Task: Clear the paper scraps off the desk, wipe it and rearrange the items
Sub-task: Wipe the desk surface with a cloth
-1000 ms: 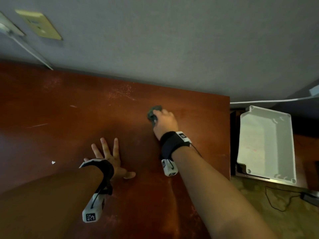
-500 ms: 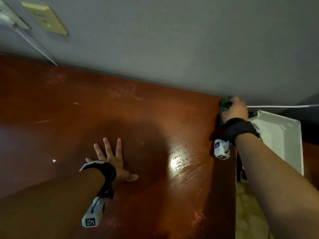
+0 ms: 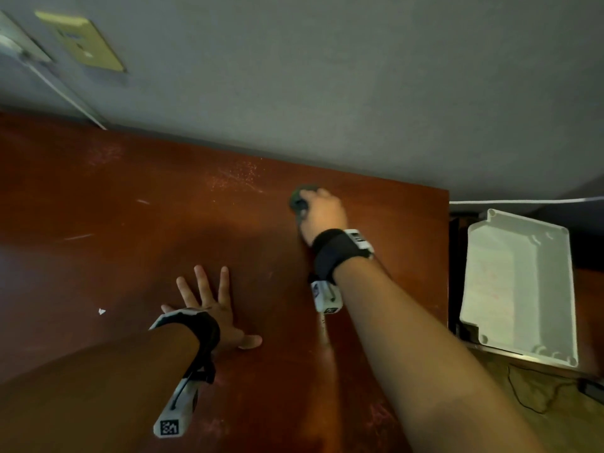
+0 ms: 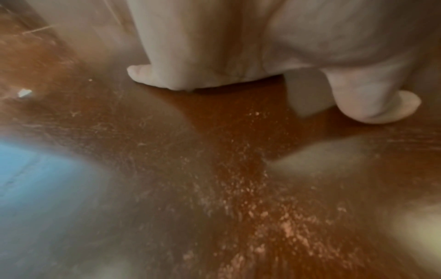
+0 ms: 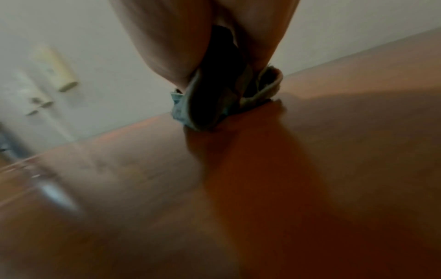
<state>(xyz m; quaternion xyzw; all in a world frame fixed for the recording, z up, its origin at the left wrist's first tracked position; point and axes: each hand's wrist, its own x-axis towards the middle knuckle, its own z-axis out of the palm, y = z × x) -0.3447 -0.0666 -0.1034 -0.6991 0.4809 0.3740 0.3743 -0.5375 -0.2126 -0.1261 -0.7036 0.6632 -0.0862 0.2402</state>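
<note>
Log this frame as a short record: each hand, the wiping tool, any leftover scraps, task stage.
left hand: flat on the desk, fingers spread, holding nothing
right hand: grips a crumpled cloth, pressed to the desk near the wall
leftover: one small white paper scrap, left of the left hand
beside desk: white plastic cover, past the right edge
stage: wiping; scrap not yet cleared

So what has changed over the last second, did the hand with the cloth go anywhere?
The right hand, gripping the dark cloth throughout, swept out to the far right corner of the desk half a second ago and has now come back left, near the far edge. The left hand stayed pressed flat with fingers spread, and the small paper scrap still lies to its left.
</note>
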